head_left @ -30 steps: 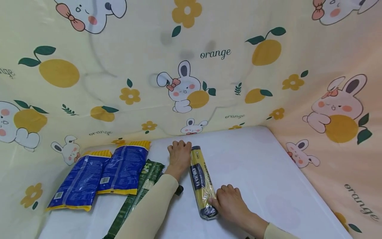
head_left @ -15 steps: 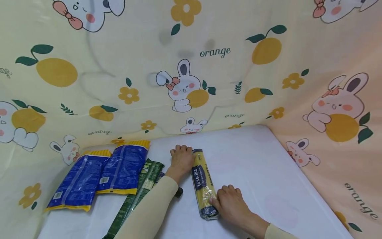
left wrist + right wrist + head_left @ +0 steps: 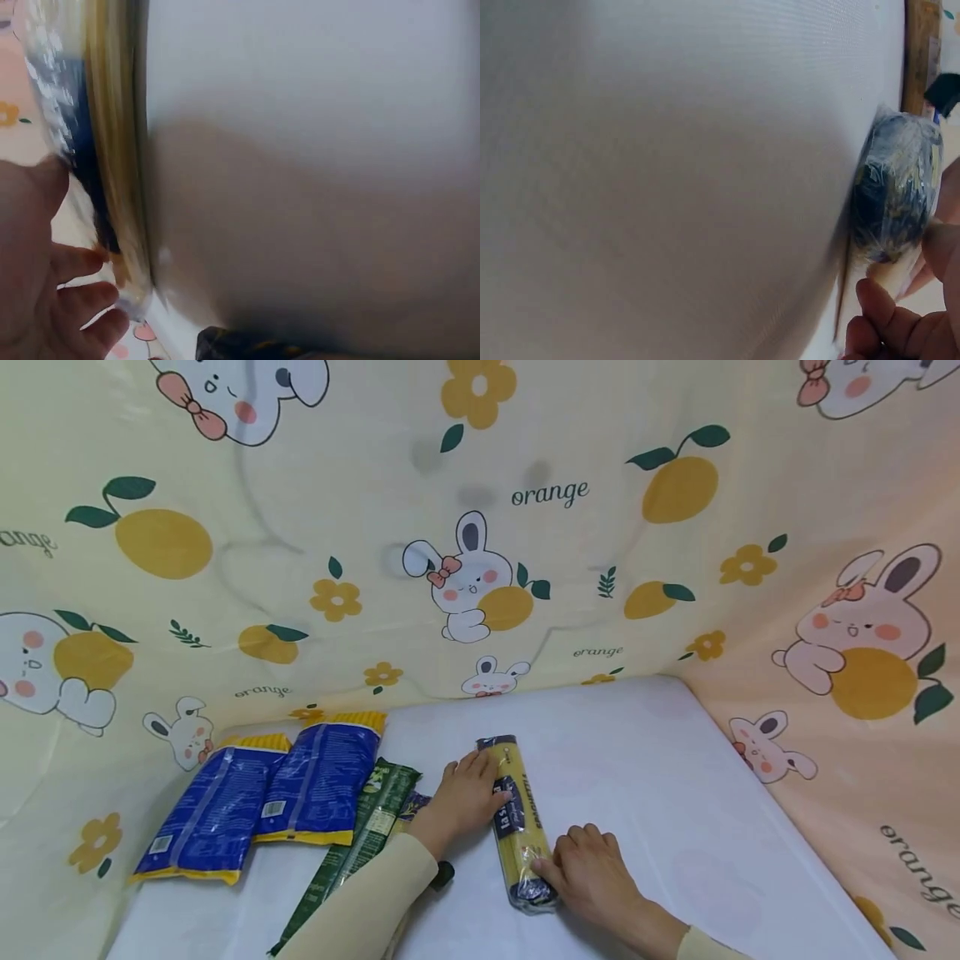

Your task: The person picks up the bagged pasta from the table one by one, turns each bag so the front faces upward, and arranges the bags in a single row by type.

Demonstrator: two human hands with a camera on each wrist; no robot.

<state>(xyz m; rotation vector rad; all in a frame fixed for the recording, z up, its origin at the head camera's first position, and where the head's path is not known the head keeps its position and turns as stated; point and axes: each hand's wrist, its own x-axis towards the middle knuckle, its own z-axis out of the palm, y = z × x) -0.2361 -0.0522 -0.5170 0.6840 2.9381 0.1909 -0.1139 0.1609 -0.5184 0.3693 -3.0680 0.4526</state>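
Observation:
A clear-wrapped spaghetti packet (image 3: 522, 831) with a dark blue label lies lengthwise on the white table, between both hands. My left hand (image 3: 461, 797) rests along its upper left side, thumb over the label. In the left wrist view, the spread, slightly bent fingers of the left hand (image 3: 45, 262) touch the packet (image 3: 112, 135) toward one end. My right hand (image 3: 596, 868) grips the near end, its thumb on top and its fingers bent at the right side. The right wrist view shows the crinkled wrapper end (image 3: 896, 195) close to the right thumb and fingers.
Left of the hands lie two blue and yellow bags (image 3: 318, 781), overlapping, and a long green packet (image 3: 360, 835). Another packet (image 3: 412, 807) and a small black object (image 3: 444, 875) show partly behind the left forearm. A patterned cloth (image 3: 480, 552) rises behind the white table (image 3: 645, 760).
My left hand has moved from beside the packet's far end down onto its upper left side, thumb now over the label. The right hand stays at the near end. The head view has shifted slightly.

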